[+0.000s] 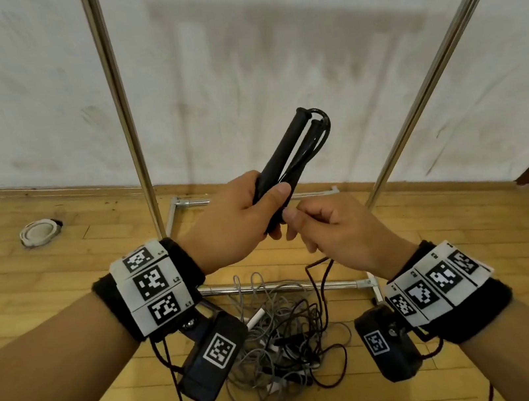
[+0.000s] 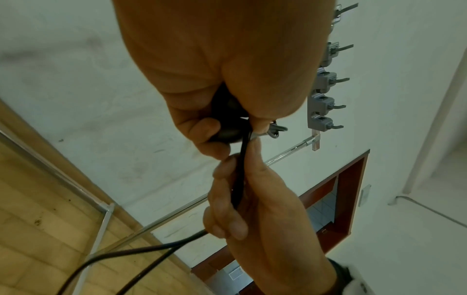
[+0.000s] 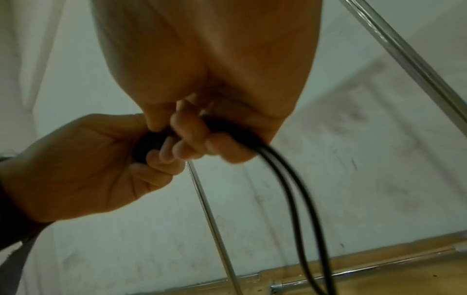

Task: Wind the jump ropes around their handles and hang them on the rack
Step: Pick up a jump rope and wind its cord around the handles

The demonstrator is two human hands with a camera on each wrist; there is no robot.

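The left hand (image 1: 241,217) is gripping both black handles (image 1: 287,155) while the right hand (image 1: 336,227) is pinching the doubled cord (image 3: 285,179). The trailing cord is probably running into the tangled pile (image 1: 289,342) on the floor (its path is unclear), risking a snag that yanks the wrap loose.

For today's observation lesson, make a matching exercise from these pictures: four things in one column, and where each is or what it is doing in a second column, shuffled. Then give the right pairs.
Things
1. left hand
2. right hand
3. rope pile
4. hooks

Places or states
A. lies tangled on the wooden floor
B. grips two black handles together
C. sit in a row on the rack, high up
D. pinches the black cord just below the handles

Pairs: 1-B, 2-D, 3-A, 4-C
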